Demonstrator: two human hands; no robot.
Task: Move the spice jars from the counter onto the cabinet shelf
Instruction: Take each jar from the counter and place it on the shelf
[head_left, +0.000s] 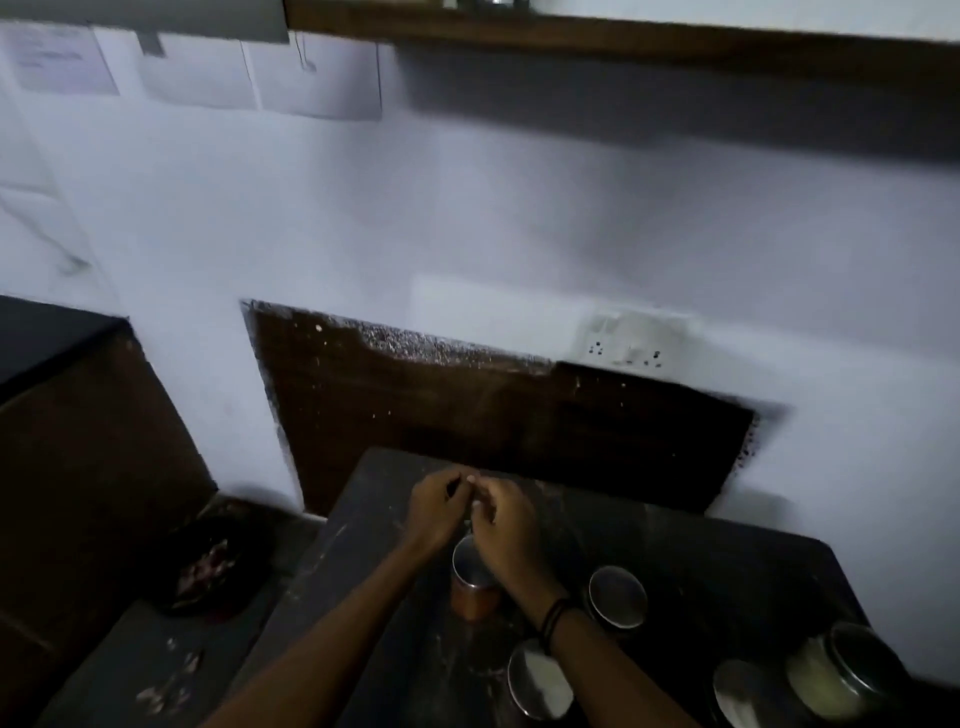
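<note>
Several spice jars with steel lids stand on the dark counter (395, 525). A jar of orange-brown spice (474, 592) sits just below my hands. Others are a dark jar (617, 596), a jar at the bottom middle (537, 686), a pale yellow jar (836, 670) lying tilted and one at the bottom right (740, 696). My left hand (434, 512) and my right hand (501, 525) meet above the orange jar, fingertips pinched together; whether they hold something small is blurred. The wooden shelf (623, 39) runs high along the wall.
A white wall with a socket plate (631, 340) and a dark brown panel (467, 410) rises behind the counter. Papers (197, 78) hang at the upper left. A dark bowl (213, 561) sits on a lower ledge to the left.
</note>
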